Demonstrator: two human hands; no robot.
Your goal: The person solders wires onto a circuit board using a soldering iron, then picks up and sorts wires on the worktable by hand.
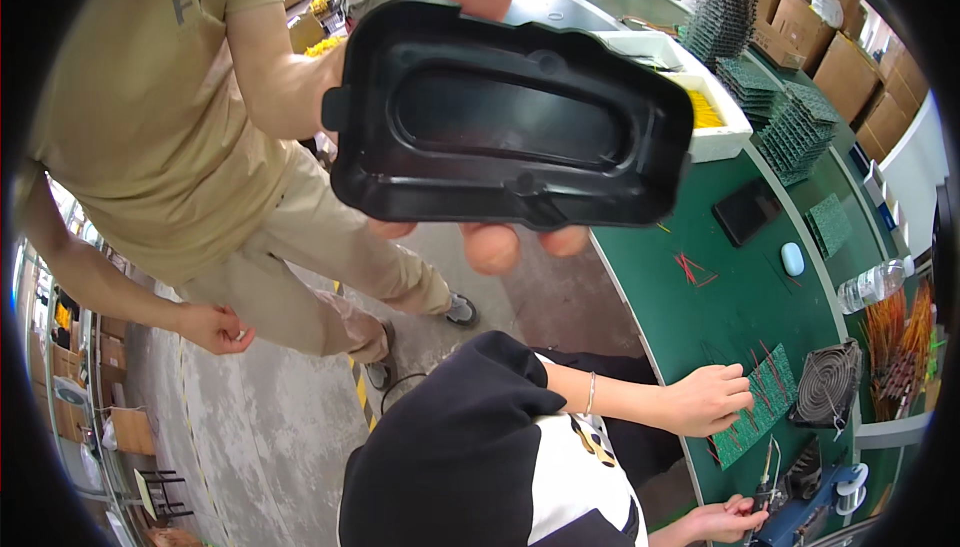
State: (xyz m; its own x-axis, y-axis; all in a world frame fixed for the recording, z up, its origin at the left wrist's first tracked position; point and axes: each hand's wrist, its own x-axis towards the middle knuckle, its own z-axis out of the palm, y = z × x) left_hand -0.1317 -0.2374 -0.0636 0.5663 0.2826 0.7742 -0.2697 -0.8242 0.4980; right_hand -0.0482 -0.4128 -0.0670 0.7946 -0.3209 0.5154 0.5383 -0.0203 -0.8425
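Note:
My left hand (705, 402) is at the right, over a green circuit board panel (735, 439) with thin red wires across it. Its fingers are bent and pinched together; what they hold, if anything, is too small to name. Lower down, at the bottom right, my right hand (725, 522) is closed around the dark handle of what looks like a soldering iron (765, 492), its thin tip pointing up. Close in front of me, a standing person's hand (490, 247) holds up a black plastic cover (510, 127), its recessed side facing me.
The person in beige (170, 127) stands at the left. Along the green bench (660, 297) are a black fan (828, 382), a dark phone-like slab (747, 212), loose red wires (692, 269), a plastic bottle (875, 285), stacked boards (800, 132) and a white foam box (725, 147).

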